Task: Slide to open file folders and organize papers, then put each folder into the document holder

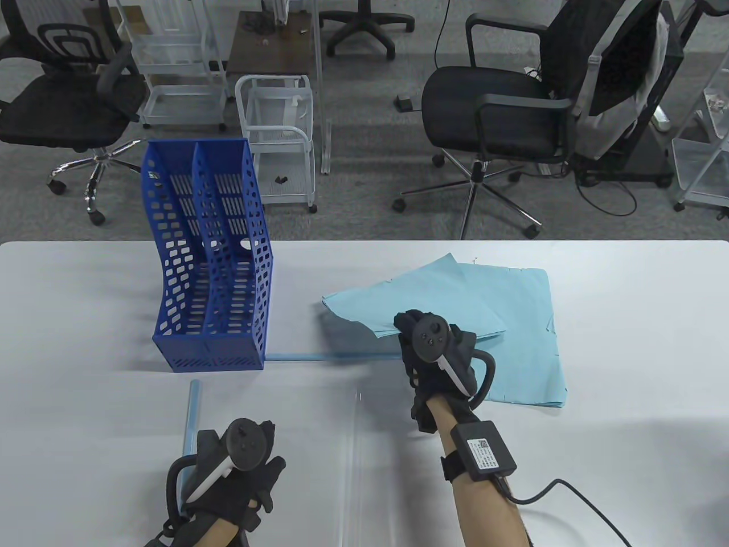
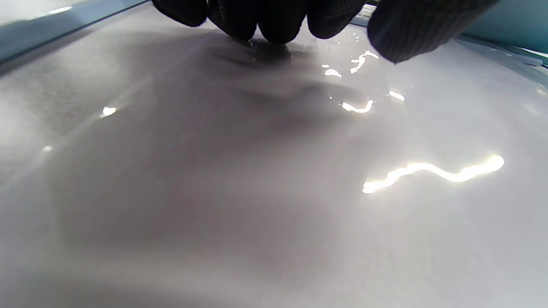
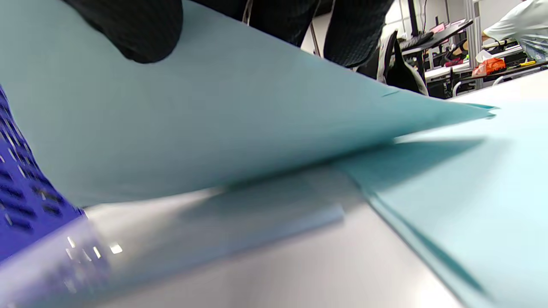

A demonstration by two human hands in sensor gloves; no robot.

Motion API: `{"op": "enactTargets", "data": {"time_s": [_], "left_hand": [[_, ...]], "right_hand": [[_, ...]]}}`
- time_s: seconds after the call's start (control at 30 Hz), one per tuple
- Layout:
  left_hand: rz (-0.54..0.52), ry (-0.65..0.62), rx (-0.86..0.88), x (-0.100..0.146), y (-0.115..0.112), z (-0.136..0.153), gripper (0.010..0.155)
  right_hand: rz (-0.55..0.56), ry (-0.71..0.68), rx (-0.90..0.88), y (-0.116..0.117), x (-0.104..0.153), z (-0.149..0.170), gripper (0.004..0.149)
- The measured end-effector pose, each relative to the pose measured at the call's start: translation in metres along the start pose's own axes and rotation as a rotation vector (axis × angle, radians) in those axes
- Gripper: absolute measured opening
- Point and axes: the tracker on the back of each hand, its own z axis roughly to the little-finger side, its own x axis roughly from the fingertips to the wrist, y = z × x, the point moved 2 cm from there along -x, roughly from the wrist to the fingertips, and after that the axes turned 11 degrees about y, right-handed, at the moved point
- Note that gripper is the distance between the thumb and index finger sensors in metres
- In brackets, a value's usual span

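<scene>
— Where was the folder?
— A clear folder (image 1: 273,399) lay flat on the table (image 1: 626,319), near the front, with a blue bar (image 1: 192,416) along its left side. The left hand (image 1: 242,473) pressed down on it with its fingertips (image 2: 274,25).
— And the papers?
— The right hand (image 1: 435,356) pinched some blue papers (image 1: 455,296) and lifted their edge. More lay under them.
— What was in the holder?
— The blue holder (image 1: 211,268) stood just left of the papers. I saw nothing in its slots.
— Any words?
— A label on the wrist box (image 1: 483,453), too small to read.
</scene>
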Motion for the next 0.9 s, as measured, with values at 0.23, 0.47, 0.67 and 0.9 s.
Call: {"op": "enactTargets", "data": {"time_s": [0.23,0.47,0.67,0.9], "left_hand": [[-0.053,-0.011,0.11,0.002,0.011,0.01,0.072],[-0.126,-0.357,0.568,0.014,0.032,0.016,0.085],[0.045,-0.649,1.024,0.015,0.039,0.02,0.089],[0.25,-0.712,1.107,0.006,0.029,0.011,0.05]], "right_hand": [[0.098,-0.137,-0.37,-0.085,0.045,0.003,0.043],[0.001,-0.277,-0.728,-0.126,0.105,0.012,0.042],[-0.307,-0.22,-0.976,-0.095,0.12,0.025,0.042],[-0.546,-0.168,-1.1,-0.049,0.121,0.031,0.043]]}}
